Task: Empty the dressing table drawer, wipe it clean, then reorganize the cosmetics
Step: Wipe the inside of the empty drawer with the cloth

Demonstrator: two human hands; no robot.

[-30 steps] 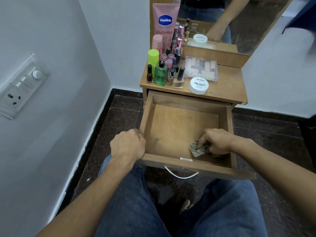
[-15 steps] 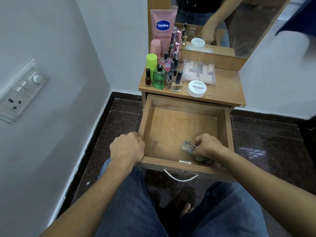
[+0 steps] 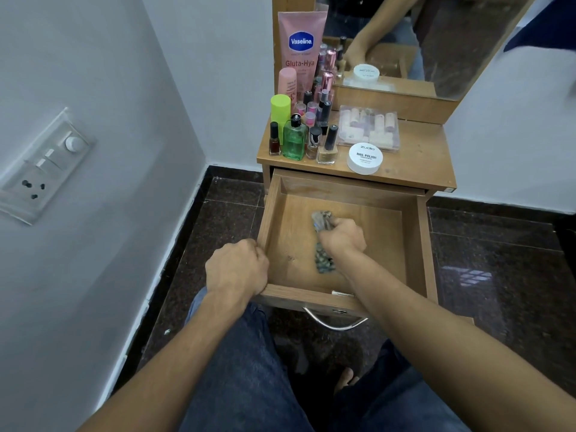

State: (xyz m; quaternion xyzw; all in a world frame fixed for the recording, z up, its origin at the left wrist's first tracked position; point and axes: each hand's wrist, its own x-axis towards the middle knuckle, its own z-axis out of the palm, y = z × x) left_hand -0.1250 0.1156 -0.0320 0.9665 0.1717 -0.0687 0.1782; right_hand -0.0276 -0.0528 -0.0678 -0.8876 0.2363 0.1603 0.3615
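The wooden drawer [image 3: 417,244] of the dressing table stands pulled out, with nothing in it but a cloth. My right hand [image 3: 343,236] grips that grey patterned cloth [image 3: 322,220] and presses it on the drawer floor near the middle. Part of the cloth trails back under my wrist. My left hand [image 3: 238,266] curls over the drawer's front left corner. The cosmetics stand on the table top [image 3: 420,163]: a pink Vaseline tube [image 3: 300,51], a green bottle [image 3: 294,140], several nail polish bottles [image 3: 327,145], a white nail polish remover tub [image 3: 365,158] and a clear box [image 3: 369,127].
A mirror [image 3: 420,35] rises behind the table top. A white wall with a switch and socket panel [image 3: 43,163] runs close on the left. The floor is dark polished stone [image 3: 498,275]. My legs in jeans sit just below the drawer's metal handle [image 3: 335,322].
My right hand has carried the cloth from the drawer's front right corner leftward and deeper, to the middle of the floor. My left hand has stayed on the front left corner.
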